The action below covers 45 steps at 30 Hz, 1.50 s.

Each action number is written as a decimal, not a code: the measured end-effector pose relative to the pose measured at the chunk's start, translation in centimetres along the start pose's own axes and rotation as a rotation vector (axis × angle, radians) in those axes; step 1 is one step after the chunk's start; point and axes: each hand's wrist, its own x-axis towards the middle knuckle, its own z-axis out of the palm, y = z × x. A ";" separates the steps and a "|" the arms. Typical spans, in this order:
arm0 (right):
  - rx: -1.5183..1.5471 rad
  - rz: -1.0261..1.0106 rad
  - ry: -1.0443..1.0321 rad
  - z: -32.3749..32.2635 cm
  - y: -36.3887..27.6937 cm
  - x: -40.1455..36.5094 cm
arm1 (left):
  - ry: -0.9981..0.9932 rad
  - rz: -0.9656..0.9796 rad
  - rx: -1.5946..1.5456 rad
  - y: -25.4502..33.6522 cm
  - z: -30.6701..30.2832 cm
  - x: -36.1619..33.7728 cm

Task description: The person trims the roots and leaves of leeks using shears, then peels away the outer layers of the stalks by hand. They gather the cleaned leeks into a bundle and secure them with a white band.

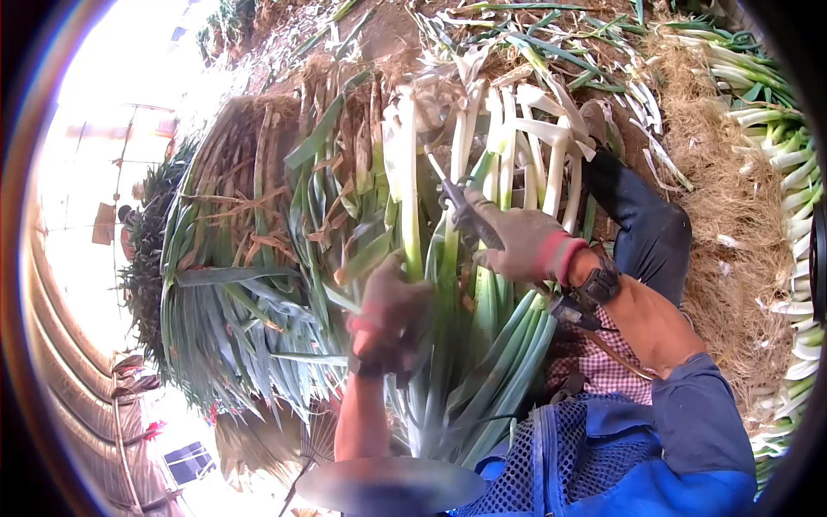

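Note:
My right hand (525, 243), in a grey glove with a red cuff, is closed around a dark air-gun-like tool (465, 214) whose thin nozzle points up and to the left. My left hand (392, 302), also gloved, is blurred; its fingers are closed at the green part of a leek (408, 189) with a white stalk. Other peeled leeks (506, 146) lie side by side under and beyond the tool, their green leaves toward my body. Unpeeled leeks with brown outer leaves (258, 155) are piled to the left.
Cut roots (706, 207) cover the ground at the right, beside a long row of leeks (801, 181). Peeled-off leaves (594, 60) are scattered at the top. My bent leg (659, 233) is right of the leeks. A hose (624, 351) runs beneath my right forearm.

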 end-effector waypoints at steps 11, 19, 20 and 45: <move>0.036 -0.123 0.004 -1.4 3.4 -2.5 | 0.037 0.286 0.405 4.9 7.4 -4.3; -0.052 -0.065 0.015 -1.9 3.0 -2.4 | 0.556 0.125 0.241 -1.7 5.7 5.5; -0.054 -0.065 0.014 -2.1 2.2 -2.5 | 0.557 0.124 0.239 -1.7 5.6 5.8; -0.083 0.073 -0.101 -4.9 3.3 2.6 | -0.211 0.046 0.125 4.2 3.1 5.6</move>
